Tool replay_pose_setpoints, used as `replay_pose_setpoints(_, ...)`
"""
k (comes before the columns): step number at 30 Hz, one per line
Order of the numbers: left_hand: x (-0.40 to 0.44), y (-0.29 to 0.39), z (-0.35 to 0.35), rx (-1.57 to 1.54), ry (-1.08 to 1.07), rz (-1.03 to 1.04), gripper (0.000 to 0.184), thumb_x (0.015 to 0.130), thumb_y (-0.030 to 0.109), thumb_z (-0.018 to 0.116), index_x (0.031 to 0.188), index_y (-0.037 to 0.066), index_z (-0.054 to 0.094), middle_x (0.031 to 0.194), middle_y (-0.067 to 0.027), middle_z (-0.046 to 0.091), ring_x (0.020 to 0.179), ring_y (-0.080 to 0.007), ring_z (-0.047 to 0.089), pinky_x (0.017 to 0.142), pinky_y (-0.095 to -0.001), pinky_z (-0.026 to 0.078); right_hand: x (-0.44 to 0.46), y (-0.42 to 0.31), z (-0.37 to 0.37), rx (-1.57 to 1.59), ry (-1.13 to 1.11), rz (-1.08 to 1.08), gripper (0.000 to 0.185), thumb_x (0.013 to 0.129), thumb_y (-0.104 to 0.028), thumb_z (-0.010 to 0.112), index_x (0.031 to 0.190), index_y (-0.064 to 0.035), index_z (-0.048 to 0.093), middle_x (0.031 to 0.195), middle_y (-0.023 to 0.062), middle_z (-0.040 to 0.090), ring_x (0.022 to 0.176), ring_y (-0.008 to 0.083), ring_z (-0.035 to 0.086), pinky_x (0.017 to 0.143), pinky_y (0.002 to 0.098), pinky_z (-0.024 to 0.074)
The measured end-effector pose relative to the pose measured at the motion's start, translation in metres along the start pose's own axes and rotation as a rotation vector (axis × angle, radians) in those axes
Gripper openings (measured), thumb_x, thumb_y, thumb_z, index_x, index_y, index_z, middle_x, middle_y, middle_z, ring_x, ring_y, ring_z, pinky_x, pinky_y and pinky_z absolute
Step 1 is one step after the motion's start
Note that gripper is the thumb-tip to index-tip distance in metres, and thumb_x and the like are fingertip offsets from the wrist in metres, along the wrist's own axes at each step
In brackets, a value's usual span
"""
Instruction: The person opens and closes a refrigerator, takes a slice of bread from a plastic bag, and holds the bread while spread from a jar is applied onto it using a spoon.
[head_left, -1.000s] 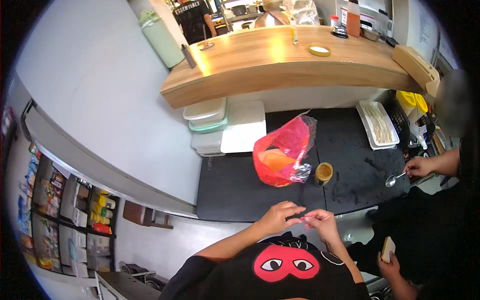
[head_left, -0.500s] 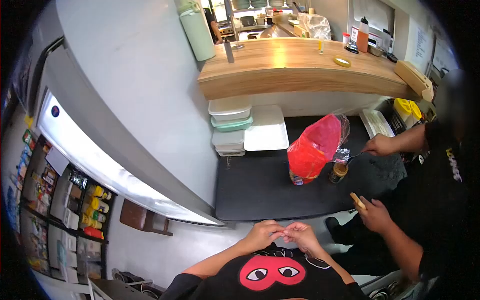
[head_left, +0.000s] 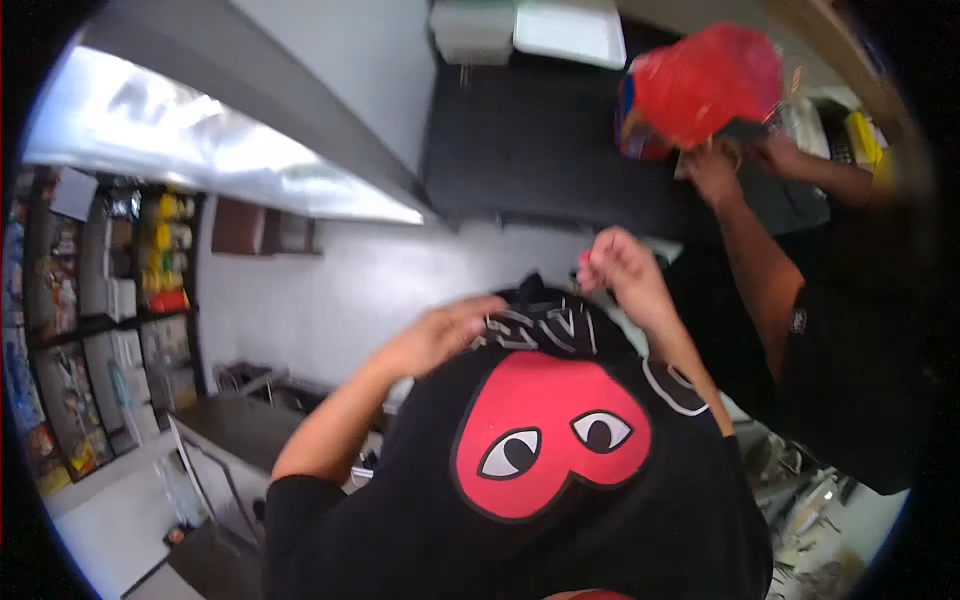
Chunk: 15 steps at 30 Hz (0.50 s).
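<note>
Two bare hands in front of a black shirt, short of the desk.
The right hand is raised with its fingers curled together; a small red patch shows at the tips, but I cannot tell whether they grip anything. The left hand is lower, fingers loosely straightened toward the front of the black shirt, which bears a red heart with two eyes. Beyond them is the dark desk, with a red bag on its right side. A co-worker's hands are just beside the bag. A white tray lies farther back.
</note>
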<state>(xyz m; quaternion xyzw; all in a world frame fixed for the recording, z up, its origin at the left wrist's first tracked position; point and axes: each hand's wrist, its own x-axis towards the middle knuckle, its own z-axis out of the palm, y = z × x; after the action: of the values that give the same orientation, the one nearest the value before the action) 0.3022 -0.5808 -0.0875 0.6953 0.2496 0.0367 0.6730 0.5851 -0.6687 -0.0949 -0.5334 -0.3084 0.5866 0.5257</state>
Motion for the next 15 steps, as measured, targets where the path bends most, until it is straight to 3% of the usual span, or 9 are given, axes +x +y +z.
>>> replay_pose_setpoints(2, -0.011, -0.004, -0.003, 0.19, 0.133, -0.143, 0.038, 0.094, 0.027, 0.045, 0.12, 0.001, 0.052, 0.121, -0.018, 0.053, 0.111, -0.0291, 0.052, 0.093, -0.0351, 0.041, -0.008, -0.012, 0.007, -0.116, -0.035, -0.011, 0.008, 0.093, -0.012, 0.046, 0.091, -0.0053, 0.045, 0.086, 0.0061, 0.06, 0.076, 0.0116, 0.058, 0.07, 0.0243, 0.0466)
replay_pose_setpoints(5, -0.015, -0.014, -0.006, 0.152, 0.224, -0.369, 0.035, 0.092, 0.022, 0.051, 0.118, -0.001, 0.053, 0.111, -0.0125, 0.059, 0.104, -0.0187, 0.055, 0.09, -0.0308, 0.042, -0.012, -0.011, 0.015, -0.411, -0.009, -0.029, 0.004, 0.092, -0.007, 0.043, 0.091, -0.0041, 0.042, 0.089, 0.01, 0.062, 0.081, 0.0147, 0.06, 0.073, 0.0276, 0.0478)
replay_pose_setpoints(8, -0.004, -0.045, 0.008, 0.095, 0.293, -0.282, 0.023, 0.089, 0.015, 0.055, 0.106, 0.0, 0.057, 0.096, -0.0074, 0.061, 0.09, -0.0159, 0.057, 0.079, -0.0281, 0.045, -0.018, 0.012, 0.0, -0.619, 0.035, -0.019, 0.003, 0.091, -0.004, 0.043, 0.09, -0.0036, 0.041, 0.089, 0.0124, 0.062, 0.082, 0.0173, 0.061, 0.072, 0.0302, 0.0483)
replay_pose_setpoints(11, 0.008, -0.037, 0.008, 0.176, 0.226, -0.197, 0.016, 0.084, 0.013, 0.06, 0.089, -0.001, 0.057, 0.08, -0.015, 0.059, 0.078, -0.0234, 0.06, 0.071, -0.031, 0.046, -0.014, 0.047, -0.008, -0.643, 0.059, 0.037, 0.005, 0.089, -0.002, 0.044, 0.088, -0.0037, 0.04, 0.084, 0.0139, 0.061, 0.076, 0.0203, 0.062, 0.069, 0.0318, 0.0482)
replay_pose_setpoints(15, 0.019, -0.03, 0.006, 0.331, 0.298, -0.196, 0.012, 0.084, 0.01, 0.057, 0.082, -0.001, 0.052, 0.069, -0.0161, 0.056, 0.067, -0.0277, 0.057, 0.063, -0.0349, 0.044, -0.014, 0.058, 0.004, -0.723, 0.055, 0.023, 0.007, 0.088, -0.003, 0.047, 0.088, -0.004, 0.04, 0.074, 0.0136, 0.057, 0.064, 0.023, 0.061, 0.06, 0.0337, 0.0461)
